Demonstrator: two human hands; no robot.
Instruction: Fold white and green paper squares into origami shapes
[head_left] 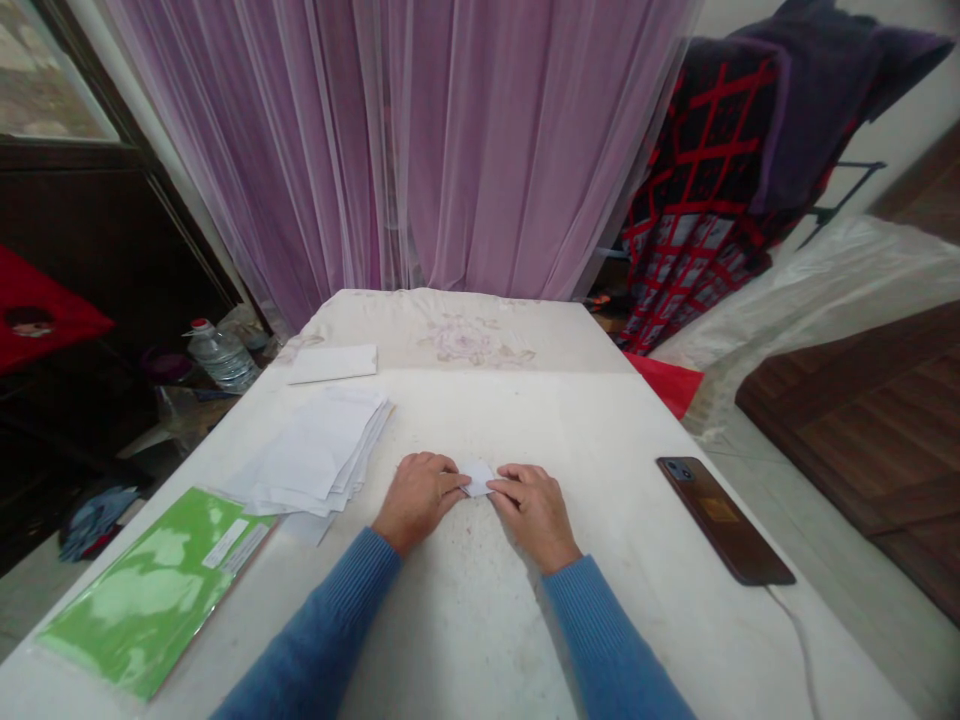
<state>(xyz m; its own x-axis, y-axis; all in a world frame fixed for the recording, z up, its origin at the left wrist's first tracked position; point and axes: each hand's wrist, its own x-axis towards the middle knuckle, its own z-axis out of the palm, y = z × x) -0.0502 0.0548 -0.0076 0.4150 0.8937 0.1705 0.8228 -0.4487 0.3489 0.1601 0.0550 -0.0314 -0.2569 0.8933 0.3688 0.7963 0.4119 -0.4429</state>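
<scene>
The left hand (418,497) and right hand (534,515) hold a small folded paper (478,478) between them on the tabletop (480,600). A paper stack (315,450) and green packet (154,590) lie left; a phone (725,520) lies right.

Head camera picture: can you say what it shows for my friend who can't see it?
A left hand and right hand in blue sleeves hold a small folded white paper on a white table, with a stack of white papers and a green packet to the left and a phone to the right.
</scene>
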